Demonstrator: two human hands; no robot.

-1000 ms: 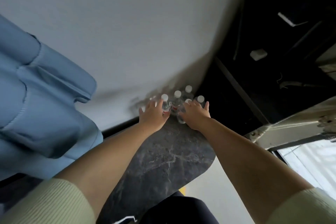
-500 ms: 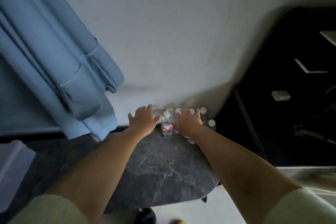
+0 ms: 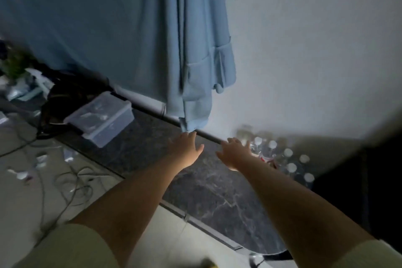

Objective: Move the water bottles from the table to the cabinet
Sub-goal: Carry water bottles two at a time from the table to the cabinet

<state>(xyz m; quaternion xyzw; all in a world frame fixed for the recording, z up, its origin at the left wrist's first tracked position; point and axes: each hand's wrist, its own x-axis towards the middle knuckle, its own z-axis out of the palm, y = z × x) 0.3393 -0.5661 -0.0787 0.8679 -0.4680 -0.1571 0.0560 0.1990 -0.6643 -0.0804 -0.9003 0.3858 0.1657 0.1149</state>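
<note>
Though blurred, both hands, left hand and right hand, splayed wide (grip empty), half-hiding water bottles.

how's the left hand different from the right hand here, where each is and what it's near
The left hand hovers over bare dark tabletop, clear of the water bottles; the right hand sits right beside them, partly in front of the nearest.
The left hand's fingertips reach toward the hem of the hanging blue cloth; the right hand is off to the cloth's right.
Both are open, fingers spread, holding nothing.
</note>
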